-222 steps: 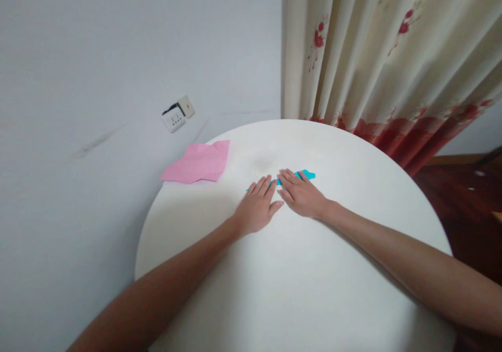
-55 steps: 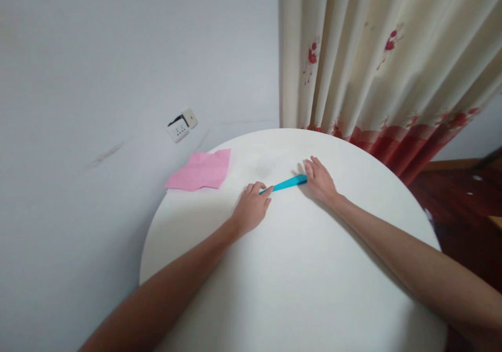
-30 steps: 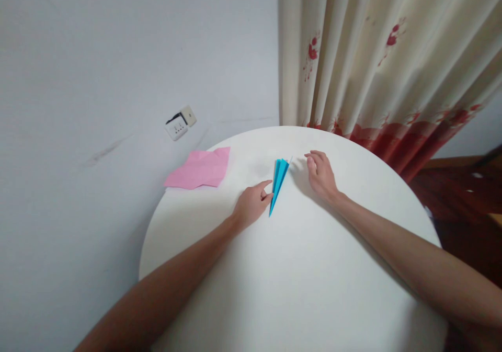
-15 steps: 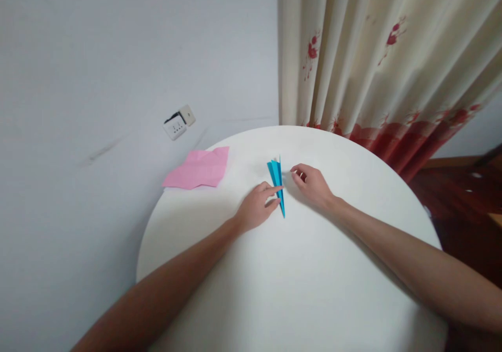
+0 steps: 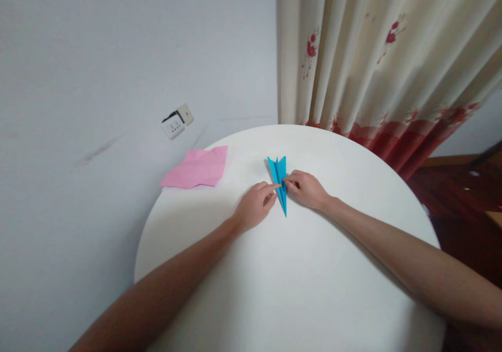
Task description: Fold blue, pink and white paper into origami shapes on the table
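We have the folded blue paper (image 5: pixel 278 171) lying on the table in front of us, its narrow point towards us and its wider, notched end facing away, with a raised fold running down the middle. The step in hand looks to be spreading and setting the side flaps, and we judge that the next move calls for steadying the middle while the right flap is eased flat, lightly, so the crease does not skew. Our left hand (image 5: pixel 254 203) reaches in from the left, its forefinger stretched across the folds and its thumb at the left edge, with only a narrow gap between them; we cannot tell whether the thumb presses underneath. Our right hand (image 5: pixel 308 189) has thumb and forefinger nearly together at the right flap, apparently pinching its edge, the other fingers curled in. Beneath all this is the round white table (image 5: pixel 298 268); near its far left edge rests a creased pink sheet (image 5: pixel 198 168), well apart from our hands. Beyond stand the wall (image 5: pixel 98 54), with a socket (image 5: pixel 172 126), and a patterned curtain (image 5: pixel 353 59).
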The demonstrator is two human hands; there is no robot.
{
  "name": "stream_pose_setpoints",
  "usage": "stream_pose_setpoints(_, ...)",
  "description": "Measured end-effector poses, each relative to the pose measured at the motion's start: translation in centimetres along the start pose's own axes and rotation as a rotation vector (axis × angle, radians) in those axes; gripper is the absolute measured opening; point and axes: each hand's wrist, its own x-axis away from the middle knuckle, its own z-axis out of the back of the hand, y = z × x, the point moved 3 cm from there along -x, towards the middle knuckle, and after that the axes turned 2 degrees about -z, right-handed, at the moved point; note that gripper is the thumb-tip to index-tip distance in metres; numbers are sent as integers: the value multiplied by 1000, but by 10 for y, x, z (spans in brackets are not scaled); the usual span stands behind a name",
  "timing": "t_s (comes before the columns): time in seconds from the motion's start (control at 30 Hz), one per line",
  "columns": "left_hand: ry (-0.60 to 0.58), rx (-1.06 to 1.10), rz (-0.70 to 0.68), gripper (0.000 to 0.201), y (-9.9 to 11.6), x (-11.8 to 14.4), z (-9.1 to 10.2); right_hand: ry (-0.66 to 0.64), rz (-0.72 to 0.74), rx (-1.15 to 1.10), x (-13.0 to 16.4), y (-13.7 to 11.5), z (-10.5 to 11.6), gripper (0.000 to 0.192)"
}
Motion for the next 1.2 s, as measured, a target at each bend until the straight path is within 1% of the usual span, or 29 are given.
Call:
stream_pose_setpoints(0.2, 21, 2, 31, 29, -2, -2, 1, -11, -32, 4, 0, -1, 1, 29)
stream_pose_setpoints(0.33, 81, 99, 116, 23, -6, -2, 1, 36, -65, -10, 1, -4, 6, 29)
stream_pose_setpoints(0.47, 108, 187, 174, 21, -10, -2, 1, 53, -138, 21, 8, -18, 13, 24)
stream_pose_setpoints(0.53, 106, 179, 181, 20, -10, -3, 1, 11, -203, 54, 15, -29, 13, 22)
stream_pose_setpoints(0.6, 99, 163, 174, 20, -9, -4, 2, -64, -229, 126, 24, -41, 10, 20)
stream_pose_setpoints(0.7, 87, 152, 166, 19, -9, -5, 2, -177, -231, 226, 35, -57, 4, 21)
stream_pose_setpoints(0.8, 79, 160, 176, 20, -8, -5, 2, -261, -231, 304, 42, -66, -2, 25)
stream_pose_setpoints(1.0, 70, 138, 183, 23, -7, -5, 5, -307, -233, 363, 45, -70, -6, 26)
stream_pose_setpoints(1.2, 61, 129, 171, 22, -8, -5, 4, -293, -242, 389, 43, -67, -5, 24)
